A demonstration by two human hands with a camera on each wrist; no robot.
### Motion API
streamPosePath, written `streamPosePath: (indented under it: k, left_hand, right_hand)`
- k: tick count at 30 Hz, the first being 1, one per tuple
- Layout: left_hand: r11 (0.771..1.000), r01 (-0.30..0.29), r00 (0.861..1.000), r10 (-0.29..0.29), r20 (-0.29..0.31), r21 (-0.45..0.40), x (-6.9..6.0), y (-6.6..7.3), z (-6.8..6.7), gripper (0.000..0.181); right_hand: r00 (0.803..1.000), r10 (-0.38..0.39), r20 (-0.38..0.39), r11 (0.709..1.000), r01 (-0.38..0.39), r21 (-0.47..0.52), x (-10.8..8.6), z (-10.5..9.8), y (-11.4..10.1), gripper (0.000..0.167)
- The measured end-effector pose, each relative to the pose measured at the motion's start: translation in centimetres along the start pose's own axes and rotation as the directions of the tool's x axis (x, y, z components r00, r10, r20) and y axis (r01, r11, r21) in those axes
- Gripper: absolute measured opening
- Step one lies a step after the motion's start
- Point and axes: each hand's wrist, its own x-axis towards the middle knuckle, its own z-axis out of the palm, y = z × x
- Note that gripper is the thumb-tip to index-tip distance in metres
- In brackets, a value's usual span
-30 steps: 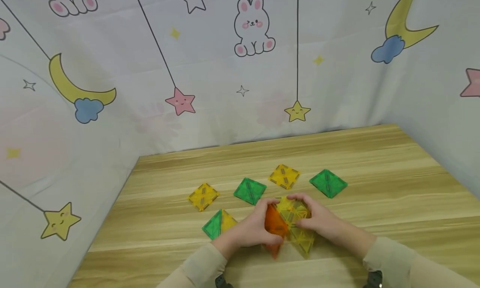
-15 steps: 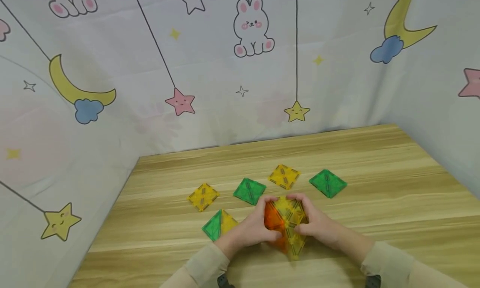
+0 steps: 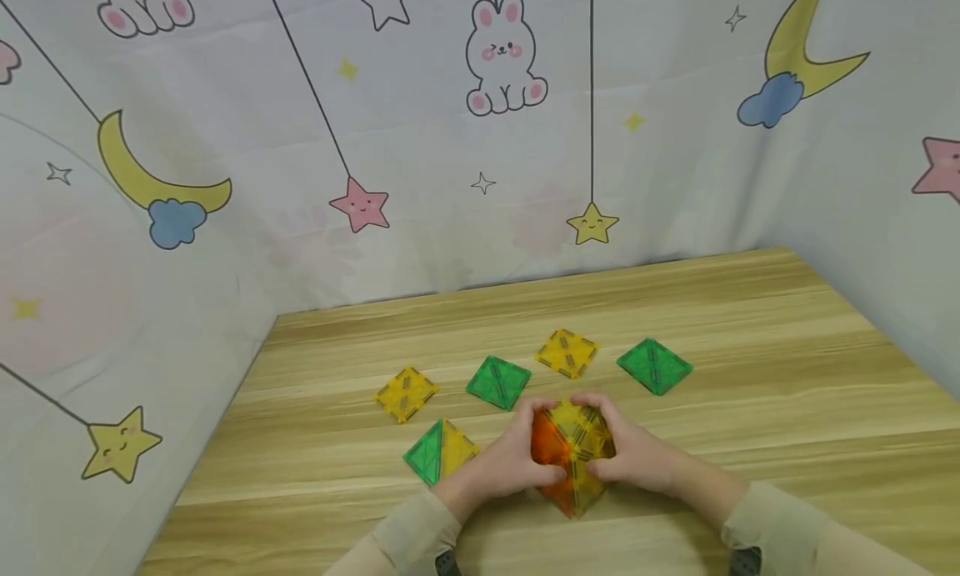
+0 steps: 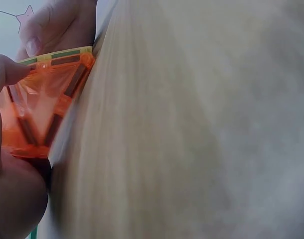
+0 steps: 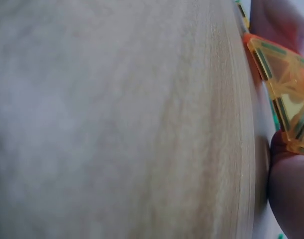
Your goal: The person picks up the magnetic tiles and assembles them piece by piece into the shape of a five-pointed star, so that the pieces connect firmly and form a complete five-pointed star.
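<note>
Orange magnetic tiles (image 3: 550, 439) and yellow magnetic tiles (image 3: 570, 420) meet edge to edge in a raised faceted shape on the table. My left hand (image 3: 513, 455) grips the orange side, its thumb on the near face. On the other side my right hand (image 3: 636, 451) holds the yellow part with thumb and fingers. The left wrist view has an orange triangle tile (image 4: 45, 102) along a yellow edge, fingers at both ends. Close up in the right wrist view are yellow triangle tiles (image 5: 286, 94). My hands hide the shape's outer sides.
Flat diamonds of paired triangle tiles lie around: a yellow pair (image 3: 407, 394), a green pair (image 3: 498, 383), another yellow pair (image 3: 567, 353), another green pair (image 3: 655, 366), and a green-and-yellow pair (image 3: 440, 452) beside my left wrist. A printed cloth (image 3: 420, 251) stands behind the wooden table (image 3: 720, 301).
The orange and yellow parts had a gap at the front; now their near edges meet. Both hands have drawn slightly together. The flat tiles stay where they were.
</note>
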Motion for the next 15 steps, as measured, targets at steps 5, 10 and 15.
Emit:
streamPosePath:
  k: [5, 10, 15]
  left_hand:
    - [0.996, -0.016, 1.000, 0.016, 0.005, 0.082, -0.15, -0.30, -0.10, 0.072]
    - [0.968, -0.031, 0.999, 0.027, 0.019, 0.249, -0.31, -0.52, -0.37, 0.070]
    - [0.839, -0.060, 0.998, 0.050, 0.034, 0.541, -0.50, -0.61, -0.57, 0.061]
  right_hand:
    - [1.000, -0.019, 0.010, 0.995, 0.020, -0.101, -0.07, -0.06, 0.15, 0.075]
    - [0.998, -0.057, 0.004, 0.962, 0.056, -0.267, -0.35, -0.12, 0.09, 0.071]
    - [0.993, -0.121, 0.013, 0.873, 0.113, -0.475, -0.75, -0.14, 0.48, 0.059]
